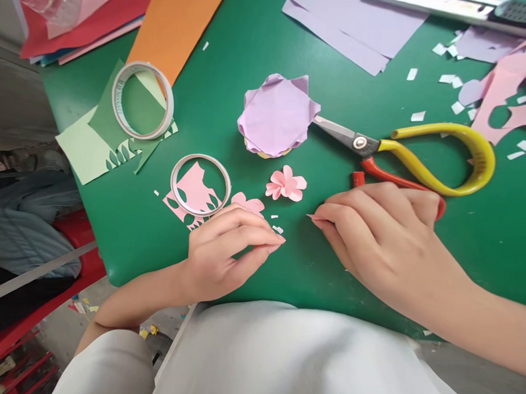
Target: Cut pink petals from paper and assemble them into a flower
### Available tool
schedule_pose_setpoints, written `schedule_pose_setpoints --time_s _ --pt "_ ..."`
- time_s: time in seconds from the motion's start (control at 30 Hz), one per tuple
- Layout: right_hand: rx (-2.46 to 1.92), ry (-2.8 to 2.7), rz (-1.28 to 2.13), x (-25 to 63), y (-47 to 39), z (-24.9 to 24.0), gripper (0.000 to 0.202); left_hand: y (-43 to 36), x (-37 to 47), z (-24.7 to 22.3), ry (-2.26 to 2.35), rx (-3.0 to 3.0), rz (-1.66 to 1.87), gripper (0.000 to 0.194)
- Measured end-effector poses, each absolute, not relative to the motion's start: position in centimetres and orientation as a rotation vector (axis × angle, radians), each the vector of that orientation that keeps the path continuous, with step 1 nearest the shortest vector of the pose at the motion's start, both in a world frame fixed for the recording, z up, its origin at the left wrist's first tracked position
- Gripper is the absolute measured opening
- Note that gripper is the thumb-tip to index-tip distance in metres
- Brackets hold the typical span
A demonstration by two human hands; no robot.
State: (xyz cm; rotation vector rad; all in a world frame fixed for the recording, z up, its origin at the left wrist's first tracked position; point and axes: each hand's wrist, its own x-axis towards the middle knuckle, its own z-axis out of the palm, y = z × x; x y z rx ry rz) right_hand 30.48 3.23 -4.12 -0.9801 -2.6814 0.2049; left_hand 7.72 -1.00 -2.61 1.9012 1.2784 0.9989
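Observation:
My right hand [375, 231] pinches a small pink paper piece [312, 217], of which only a pointed tip shows. The fingertips of my left hand [232, 248] are pressed together, and whatever may be between them is too small to make out. Just beyond my hands sits a pink paper flower [286, 183] with layered petals. Flat pink petals [248, 203] lie partly hidden behind my left hand. Farther back stands a round lilac folded-paper piece [279, 113]. Scissors [370, 145] with yellow and red handles lie beside my right hand, their tip against the lilac piece.
Two tape rolls [168, 114] lie on green and pink paper scraps [80, 148] at the left. Orange paper [178, 25], lilac sheets [357, 27] and a paper cutter [463, 8] lie along the back. Cut pink paper [507, 97] and white bits are at the right of the green table [215, 102].

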Motion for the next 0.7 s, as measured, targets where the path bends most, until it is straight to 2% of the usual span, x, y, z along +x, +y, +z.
schedule_pose_setpoints --time_s 0.17,0.3,0.43,0.7 --pt "-0.926 -2.43 0.751 30.2 2.6 -4.2 0.016 -1.4 8.0 -2.7 1.328 1.759 0.995 0.014" --pt "-0.99 -2.211 1.007 29.9 1.6 -3.9 0.023 -1.9 8.3 -2.7 1.325 1.596 0.976 0.013" --pt "-1.033 -2.05 1.287 29.4 0.9 -3.7 0.017 -2.2 8.5 -2.7 1.296 1.486 0.957 0.012" --pt "-1.092 -1.856 1.469 28.7 1.4 -3.3 0.012 -2.3 8.6 -2.8 1.31 1.471 0.93 0.011"
